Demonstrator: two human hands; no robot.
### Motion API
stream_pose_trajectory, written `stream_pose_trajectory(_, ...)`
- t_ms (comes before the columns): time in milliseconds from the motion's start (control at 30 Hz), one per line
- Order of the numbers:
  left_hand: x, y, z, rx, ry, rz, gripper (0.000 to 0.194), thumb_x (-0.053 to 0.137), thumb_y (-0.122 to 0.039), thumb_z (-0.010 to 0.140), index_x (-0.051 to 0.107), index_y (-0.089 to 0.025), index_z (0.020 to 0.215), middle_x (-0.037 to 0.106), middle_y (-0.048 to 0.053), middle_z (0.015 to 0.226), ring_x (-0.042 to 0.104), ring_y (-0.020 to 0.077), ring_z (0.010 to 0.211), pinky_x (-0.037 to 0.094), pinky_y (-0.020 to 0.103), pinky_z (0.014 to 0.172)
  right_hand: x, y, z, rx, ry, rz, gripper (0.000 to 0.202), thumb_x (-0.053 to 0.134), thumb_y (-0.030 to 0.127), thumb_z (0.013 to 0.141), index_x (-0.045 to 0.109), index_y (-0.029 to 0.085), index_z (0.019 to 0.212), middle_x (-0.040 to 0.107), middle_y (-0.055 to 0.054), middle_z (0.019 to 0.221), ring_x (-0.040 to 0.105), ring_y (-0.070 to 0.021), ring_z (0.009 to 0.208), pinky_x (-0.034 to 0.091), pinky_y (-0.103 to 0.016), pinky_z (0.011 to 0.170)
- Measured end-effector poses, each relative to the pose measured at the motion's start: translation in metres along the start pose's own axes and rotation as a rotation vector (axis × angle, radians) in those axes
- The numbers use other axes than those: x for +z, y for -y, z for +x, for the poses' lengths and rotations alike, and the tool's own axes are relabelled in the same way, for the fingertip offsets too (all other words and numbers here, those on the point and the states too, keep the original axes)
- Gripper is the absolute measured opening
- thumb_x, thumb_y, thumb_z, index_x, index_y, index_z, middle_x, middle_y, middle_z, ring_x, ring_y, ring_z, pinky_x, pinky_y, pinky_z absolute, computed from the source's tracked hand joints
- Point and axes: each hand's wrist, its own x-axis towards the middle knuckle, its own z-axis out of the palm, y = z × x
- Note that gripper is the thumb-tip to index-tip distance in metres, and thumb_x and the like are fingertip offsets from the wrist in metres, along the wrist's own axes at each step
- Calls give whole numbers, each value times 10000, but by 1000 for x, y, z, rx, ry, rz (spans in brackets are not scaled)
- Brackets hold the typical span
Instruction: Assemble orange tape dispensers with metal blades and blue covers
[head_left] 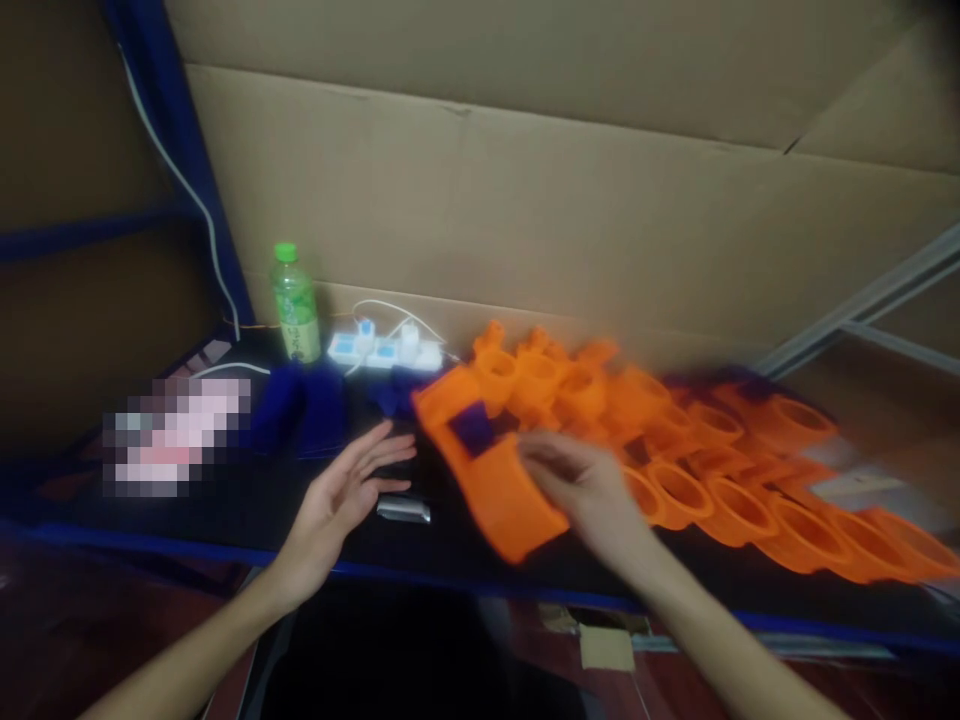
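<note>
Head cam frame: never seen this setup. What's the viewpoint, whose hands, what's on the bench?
There is only one picture, from a camera worn on a person's head, looking down at their own bare hands. There is no robot. The left hand hovers open over the dark table, above a small silver object. The right hand rests on a near orange plastic part; motion blur hides whether its fingers grip it. More orange ring-shaped parts spread to the right. Behind stand a green bottle and a white power strip, with cardboard as a backdrop.
</note>
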Motion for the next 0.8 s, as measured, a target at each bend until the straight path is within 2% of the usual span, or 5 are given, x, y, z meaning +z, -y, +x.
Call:
stream_pose_trajectory(67, 2, -1, 0, -36, 9, -55, 559, 692, -416, 896, 565, -246, 1413, 588, 170, 1442, 588, 360, 1283, 513, 515, 1024, 38, 12, -13, 16, 161, 135, 276, 690, 405, 891, 759, 203, 1065, 771, -61, 939, 726, -187, 843, 592, -283, 743)
stream_pose_trajectory(167, 0, -4, 1, -92, -122, -110, 488, 676, -398, 914, 594, -236, 1366, 632, 167, 1390, 684, 332, 1143, 543, 497, 978, 66, 21, -17, -6, 297, 155, 264, 628, 386, 943, 747, 205, 1094, 766, -45, 991, 718, -178, 893, 578, -273, 782)
stream_pose_trajectory(367, -14, -12, 0, -42, -401, -93, 365, 662, -419, 923, 698, -141, 1157, 784, 125, 966, 754, 245, 781, 610, 393, 779, 64, 7, -19, -215, 274, -241, 223, 563, 326, 993, 748, 231, 1071, 732, -52, 1012, 683, -170, 900, 551, -268, 764)
stream_pose_trajectory(533, -20, -13, 0, -56, -415, -70, 330, 694, -421, 893, 726, -135, 1054, 772, 86, 809, 732, 223, 687, 600, 330, 655, 71, -9, -30, -342, 392, -544, 222, 529, 277, 1007, 720, 244, 1114, 694, -64, 1065, 641, -196, 1028, 545, -304, 834)
stream_pose_trajectory(800, -21, -11, -1, -57, -394, 1, 303, 706, -412, 877, 744, -145, 1016, 757, 79, 780, 680, 188, 611, 548, 286, 587, 82, -7, -34, -355, 364, -683, 172, 524, 188, 993, 694, 211, 982, 672, -55, 983, 631, -185, 921, 499, -293, 719)
